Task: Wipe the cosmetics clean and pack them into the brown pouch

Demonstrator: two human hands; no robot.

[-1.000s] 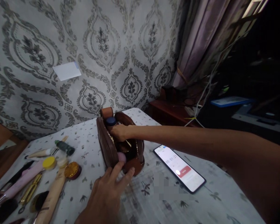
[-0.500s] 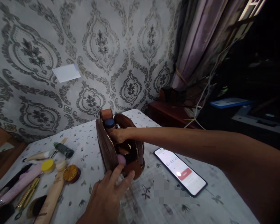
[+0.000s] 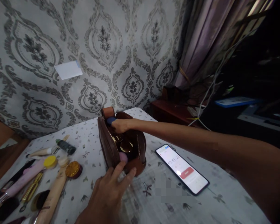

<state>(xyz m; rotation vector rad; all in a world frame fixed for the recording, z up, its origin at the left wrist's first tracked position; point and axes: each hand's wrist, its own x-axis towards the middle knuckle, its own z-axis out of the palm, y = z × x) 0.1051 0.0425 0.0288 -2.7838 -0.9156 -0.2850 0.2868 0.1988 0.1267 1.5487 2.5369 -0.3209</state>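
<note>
Right arm: enters at the right edge of the frame, elbow bent, forearm nearly level and running left to the centre. My right hand (image 3: 121, 125) dips into the upper part of the mouth of the brown bag (image 3: 107, 149), wrist above the rim, knuckles up. Fingers curl beside a blue cap (image 3: 110, 120); the tips are hidden, so I cannot tell whether they grip it.

Left arm: rises from the bottom edge. My left hand (image 3: 107, 189) is back-up, thumb and forefinger spread apart, tips resting on the bag's near end just below centre frame.

Bag: stands unzipped at centre, toothed zip edges parted left and right. The lower half of the mouth is uncovered, showing a round gold piece (image 3: 126, 145) and, just above my left forefinger, a pink item (image 3: 123, 157).

Edges and room: the table's far edge runs just behind the bag, close to the patterned wall (image 3: 121, 31); its right edge slants to the lower right under my arm. A strip of printed cloth (image 3: 84, 186) separates the bag from the amber jar (image 3: 73, 169) at left; another separates it from the lit phone (image 3: 182, 169) at right, just below my forearm.
</note>
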